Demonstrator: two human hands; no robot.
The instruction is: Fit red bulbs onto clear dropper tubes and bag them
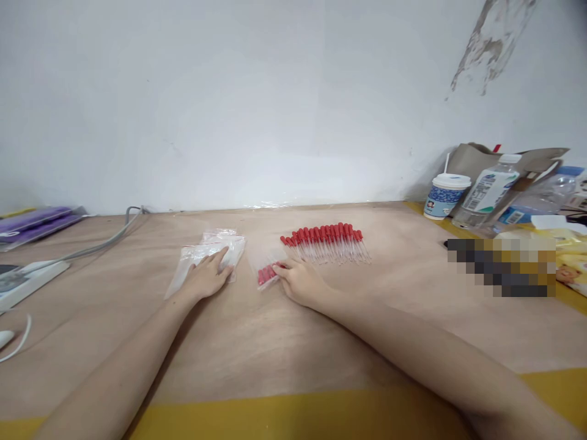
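My left hand (208,278) lies with its fingers spread over a small overlapping stack of clear zip bags (187,260). My right hand (302,282) has its fingers closed at the edge of another clear bag (257,260), which holds several droppers with red bulbs (266,275). Its curled fingers are partly hidden from me. Behind that hand, a close row of droppers (328,234) lies on the table, red bulbs toward the wall and clear thin tubes toward me.
At the right stand a paper cup with a straw (444,195), a plastic bottle (488,189) and a grey bag (472,159). On the left are a power strip (39,278), its cable (105,239) and purple packets (41,223). A white wall (275,110) closes off the back.
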